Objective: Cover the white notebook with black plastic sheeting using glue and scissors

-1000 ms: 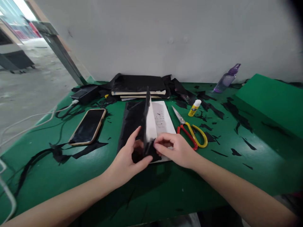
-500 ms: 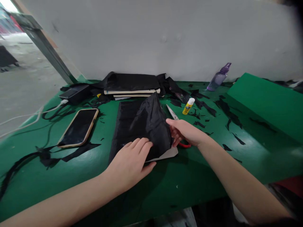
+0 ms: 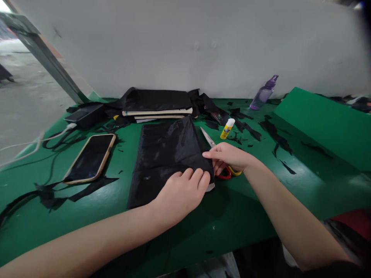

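A flat black sheet-covered book [image 3: 162,150] lies on the green table [image 3: 246,204], with a small pale corner showing at its lower right. My left hand [image 3: 185,189] lies over its lower right part, fingers bent and close together, pressed on the black sheet. At the right edge, my right hand [image 3: 224,156] pinches the black sheet between thumb and fingers. Scissors [image 3: 207,137] with red and yellow handles lie partly under my right hand. Just behind them is a yellow glue stick [image 3: 227,129] with a white cap.
A phone [image 3: 91,158] lies at left, near a black box [image 3: 85,115] with white cables. Black-covered books [image 3: 158,101] are stacked by the wall. A purple bottle [image 3: 264,92] and a green board [image 3: 324,125] are at right. Black scraps [image 3: 275,135] are scattered about.
My left hand has slid right along the black sheet. The raised fold of the sheet now lies flatter, and less of the pale corner shows. The view has shifted slightly.
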Tool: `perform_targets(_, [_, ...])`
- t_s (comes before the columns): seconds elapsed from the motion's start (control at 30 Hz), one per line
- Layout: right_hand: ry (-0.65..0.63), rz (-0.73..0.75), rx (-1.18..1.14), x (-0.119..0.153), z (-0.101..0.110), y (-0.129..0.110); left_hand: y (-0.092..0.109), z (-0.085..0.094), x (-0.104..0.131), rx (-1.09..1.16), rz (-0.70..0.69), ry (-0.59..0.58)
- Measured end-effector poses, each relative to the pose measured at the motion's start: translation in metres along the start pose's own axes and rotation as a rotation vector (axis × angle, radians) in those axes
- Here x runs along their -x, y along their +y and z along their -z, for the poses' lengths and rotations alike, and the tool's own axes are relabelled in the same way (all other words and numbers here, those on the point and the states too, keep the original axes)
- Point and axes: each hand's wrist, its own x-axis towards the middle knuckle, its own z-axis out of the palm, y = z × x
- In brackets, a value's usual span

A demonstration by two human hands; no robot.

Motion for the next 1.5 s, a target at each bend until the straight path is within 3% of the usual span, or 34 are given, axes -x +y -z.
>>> perform_targets(0.1, [0.058,0.007,0.024,-0.003,0.006,0.001,0.004,-0.001,-0.003,0.003,-0.004,0.007])
perform_targets(0.27, [0.501,0.237,0.222,-0.007,0.006,0.006,0.006,-0.01,-0.003,0.003,-0.069,0.046])
perform_targets(0.33, [0.608,0.305,0.316,-0.008,0.002,0.007,0.007,-0.015,-0.002,0.003,-0.086,0.07])
perform_targets(0.4, [0.637,0.325,0.376,-0.009,-0.003,0.009,0.007,-0.018,-0.001,0.008,-0.101,0.091])
perform_targets(0.6, [0.566,0.329,0.454,-0.014,-0.011,0.011,0.007,-0.017,-0.001,0.016,-0.137,0.101])
perform_targets(0.77, [0.475,0.283,0.387,-0.014,-0.013,0.009,0.006,-0.017,-0.001,0.013,-0.143,0.107])
perform_targets(1.1, [0.257,0.107,-0.084,-0.025,-0.006,0.019,0.007,-0.018,0.0,0.033,-0.184,0.139])
perform_targets(1.33, [0.262,0.093,-0.153,-0.024,-0.005,0.018,0.005,-0.019,-0.001,0.056,-0.246,0.157])
perform_targets(1.5, [0.307,0.093,-0.037,-0.02,-0.004,0.015,0.004,-0.02,-0.002,0.106,-0.216,0.165])
